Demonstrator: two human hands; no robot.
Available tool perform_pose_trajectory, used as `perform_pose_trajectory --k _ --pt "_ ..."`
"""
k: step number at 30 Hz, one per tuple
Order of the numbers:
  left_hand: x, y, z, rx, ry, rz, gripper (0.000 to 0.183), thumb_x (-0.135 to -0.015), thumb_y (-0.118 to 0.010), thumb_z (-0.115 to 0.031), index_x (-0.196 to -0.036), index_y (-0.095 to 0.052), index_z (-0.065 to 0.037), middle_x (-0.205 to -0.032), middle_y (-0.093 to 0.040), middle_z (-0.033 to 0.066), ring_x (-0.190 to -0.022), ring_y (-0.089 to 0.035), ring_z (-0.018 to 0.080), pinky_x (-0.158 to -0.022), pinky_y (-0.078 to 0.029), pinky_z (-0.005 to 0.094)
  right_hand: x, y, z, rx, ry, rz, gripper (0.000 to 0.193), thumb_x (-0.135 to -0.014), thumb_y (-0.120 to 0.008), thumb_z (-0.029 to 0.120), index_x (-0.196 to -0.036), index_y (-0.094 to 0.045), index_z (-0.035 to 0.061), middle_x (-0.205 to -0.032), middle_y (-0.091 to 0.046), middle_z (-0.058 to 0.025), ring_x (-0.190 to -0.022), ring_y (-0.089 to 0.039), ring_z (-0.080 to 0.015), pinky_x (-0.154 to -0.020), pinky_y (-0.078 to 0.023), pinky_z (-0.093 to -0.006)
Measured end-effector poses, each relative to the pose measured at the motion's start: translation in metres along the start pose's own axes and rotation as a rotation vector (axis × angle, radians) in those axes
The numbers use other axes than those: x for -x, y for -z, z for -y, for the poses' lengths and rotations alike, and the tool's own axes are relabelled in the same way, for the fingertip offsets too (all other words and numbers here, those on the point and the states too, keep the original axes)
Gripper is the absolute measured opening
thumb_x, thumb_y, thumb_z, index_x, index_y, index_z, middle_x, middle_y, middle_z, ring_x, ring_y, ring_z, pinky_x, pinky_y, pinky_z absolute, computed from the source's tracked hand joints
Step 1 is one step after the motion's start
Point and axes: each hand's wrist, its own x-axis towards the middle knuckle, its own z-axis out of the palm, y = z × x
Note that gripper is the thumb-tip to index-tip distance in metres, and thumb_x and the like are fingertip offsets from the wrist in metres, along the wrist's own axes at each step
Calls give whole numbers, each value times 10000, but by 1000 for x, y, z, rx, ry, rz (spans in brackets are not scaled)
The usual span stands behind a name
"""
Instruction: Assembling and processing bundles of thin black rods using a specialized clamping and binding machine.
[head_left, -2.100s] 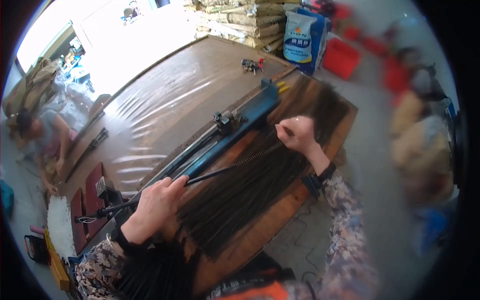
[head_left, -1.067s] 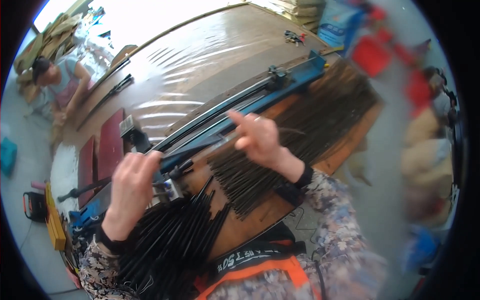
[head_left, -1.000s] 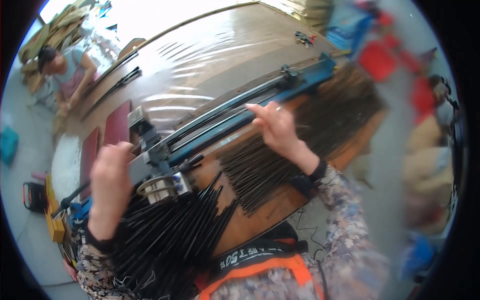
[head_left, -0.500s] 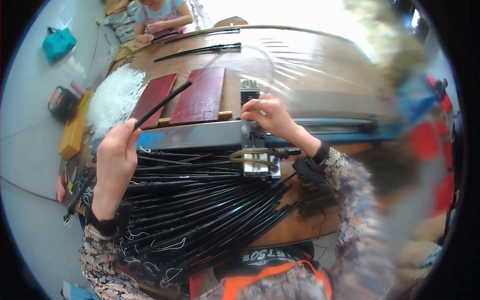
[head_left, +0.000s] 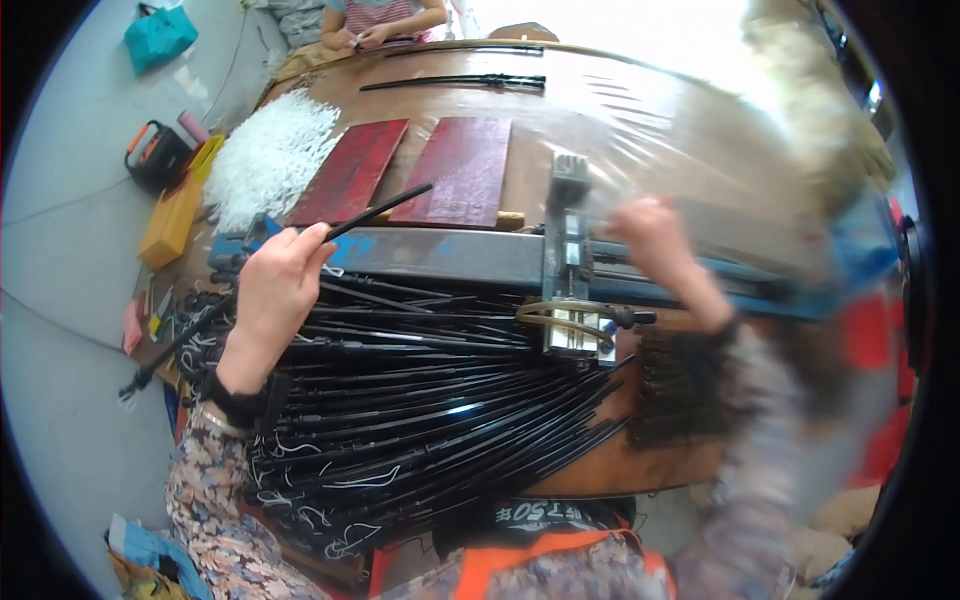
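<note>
A long thin black rod (head_left: 385, 208) is gripped in my left hand (head_left: 275, 295), its fingers closed round it. The rod's upper end lies over a dark red board, and its lower part runs down past my wrist to the left. My right hand (head_left: 655, 235), blurred, hovers just right of a metal clamp device (head_left: 572, 255) on a grey and blue rail (head_left: 470, 250). Its fingers look curled, but the smear hides whether they hold anything. Below the rail, near my left forearm, lies a fanned heap of black rods (head_left: 440, 400) with white strings at their left ends.
Two dark red boards (head_left: 458, 165) lie behind the rail, beside a pile of white pieces (head_left: 270, 155). Farther back are more black rods (head_left: 455, 82) and a co-worker's hands (head_left: 370, 35). Dark small parts (head_left: 680, 395) lie at right; a yellow box (head_left: 170, 225) stands left.
My right hand has moved right, away from the clamp device. My left hand still holds the rod. The whole view has shifted, so the table appears farther right.
</note>
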Motion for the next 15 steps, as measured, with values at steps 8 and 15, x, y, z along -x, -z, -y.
perform_pose_trajectory --k 8,15 --pt "-75 -125 -87 342 -390 73 97 -911 -658 -192 -917 -672 -96 -810 -670 122 -780 -682 325 -681 -556 433 160 107 -110 376 -242 76 40 -882 -624 104 -870 -651 77 -844 -664 -117 -893 -624 -327 -908 -454 -443" --pt "-74 -149 -98 439 -262 175 159 -916 -662 -167 -861 -614 -27 -793 -674 195 -803 -683 383 -706 -546 467 177 88 -117 283 -249 -27 162 -955 -587 144 -843 -608 29 -811 -617 -157 -819 -610 -349 -733 -468 -455"
